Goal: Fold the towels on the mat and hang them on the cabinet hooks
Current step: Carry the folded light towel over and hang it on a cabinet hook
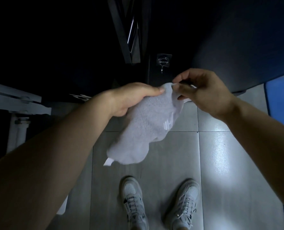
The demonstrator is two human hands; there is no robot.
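Left hand [129,98] fingers grasp towel [142,125]; right hand [204,92] pinches top edge just below hook [162,63].

Both forearms bare, reaching forward. Left hand [129,98] — fingers curled, gripping the towel [142,127]. Right hand [204,92] — thumb and fingertips pinching its upper corner.

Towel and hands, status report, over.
Left hand grips towel. Right hand pinches its top corner. Hook bare, just above the hands; nothing in the way.
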